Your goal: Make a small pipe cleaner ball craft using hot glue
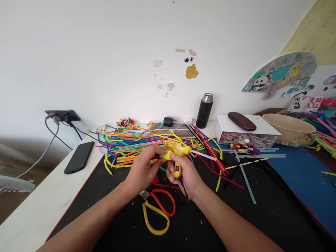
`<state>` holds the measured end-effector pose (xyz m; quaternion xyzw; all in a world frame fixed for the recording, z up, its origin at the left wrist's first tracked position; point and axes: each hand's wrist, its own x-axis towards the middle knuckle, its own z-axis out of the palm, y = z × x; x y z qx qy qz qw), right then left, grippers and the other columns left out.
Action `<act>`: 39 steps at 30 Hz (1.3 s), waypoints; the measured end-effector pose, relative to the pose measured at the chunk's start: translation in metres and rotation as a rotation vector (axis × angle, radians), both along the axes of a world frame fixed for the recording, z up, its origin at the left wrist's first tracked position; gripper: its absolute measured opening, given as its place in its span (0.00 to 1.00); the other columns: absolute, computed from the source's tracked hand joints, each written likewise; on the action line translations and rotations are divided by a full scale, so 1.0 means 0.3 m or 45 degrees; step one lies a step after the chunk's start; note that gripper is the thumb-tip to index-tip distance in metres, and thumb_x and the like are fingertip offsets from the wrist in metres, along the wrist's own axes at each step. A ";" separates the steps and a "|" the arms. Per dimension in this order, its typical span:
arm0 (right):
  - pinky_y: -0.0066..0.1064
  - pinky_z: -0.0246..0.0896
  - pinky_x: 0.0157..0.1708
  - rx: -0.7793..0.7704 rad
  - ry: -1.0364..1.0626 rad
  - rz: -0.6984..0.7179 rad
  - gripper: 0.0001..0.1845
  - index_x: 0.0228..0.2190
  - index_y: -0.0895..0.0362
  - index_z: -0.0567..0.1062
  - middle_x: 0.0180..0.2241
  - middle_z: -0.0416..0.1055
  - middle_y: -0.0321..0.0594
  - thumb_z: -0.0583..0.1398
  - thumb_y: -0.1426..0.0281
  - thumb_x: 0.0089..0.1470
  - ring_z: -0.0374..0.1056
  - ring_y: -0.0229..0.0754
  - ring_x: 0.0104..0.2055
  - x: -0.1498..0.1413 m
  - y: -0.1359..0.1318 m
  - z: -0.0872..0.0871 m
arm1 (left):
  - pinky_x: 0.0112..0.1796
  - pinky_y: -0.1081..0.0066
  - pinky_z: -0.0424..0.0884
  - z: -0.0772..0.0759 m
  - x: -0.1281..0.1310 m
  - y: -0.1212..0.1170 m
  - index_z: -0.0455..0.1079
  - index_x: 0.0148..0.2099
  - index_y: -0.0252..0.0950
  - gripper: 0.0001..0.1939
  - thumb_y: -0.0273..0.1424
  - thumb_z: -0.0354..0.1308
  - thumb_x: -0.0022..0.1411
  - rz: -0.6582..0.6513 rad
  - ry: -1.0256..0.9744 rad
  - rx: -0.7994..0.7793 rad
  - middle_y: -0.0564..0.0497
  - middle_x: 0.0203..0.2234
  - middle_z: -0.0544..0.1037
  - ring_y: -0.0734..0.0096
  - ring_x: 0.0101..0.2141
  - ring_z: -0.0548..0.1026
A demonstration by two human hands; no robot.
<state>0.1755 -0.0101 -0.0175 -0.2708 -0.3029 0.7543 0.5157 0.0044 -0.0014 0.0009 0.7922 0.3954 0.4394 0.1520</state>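
Right grip wraps glue gun; left grip pinches yellow piece close by. If gun's hot, a slip could burn skin.

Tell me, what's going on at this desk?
A person is working with two bare hands. The right hand grips a yellow plastic glue gun with a red switch, a long whitish glue stick jutting from it. The left hand pinches a small bright-yellow piece near it; its exact shape is hidden by the fingers. Scissors with one red and one yellow handle lie on the black mat, and many-coloured fuzzy stems are spread beyond the hands.
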 end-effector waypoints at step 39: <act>0.22 0.47 0.12 0.161 -0.130 -0.068 0.16 0.28 0.56 0.70 0.17 0.65 0.27 0.66 0.58 0.55 0.62 0.33 0.14 -0.004 -0.012 0.022 | 0.45 0.62 0.78 -0.005 0.007 -0.027 0.73 0.49 0.40 0.06 0.30 0.62 0.70 0.018 -0.061 -0.059 0.47 0.44 0.82 0.62 0.42 0.82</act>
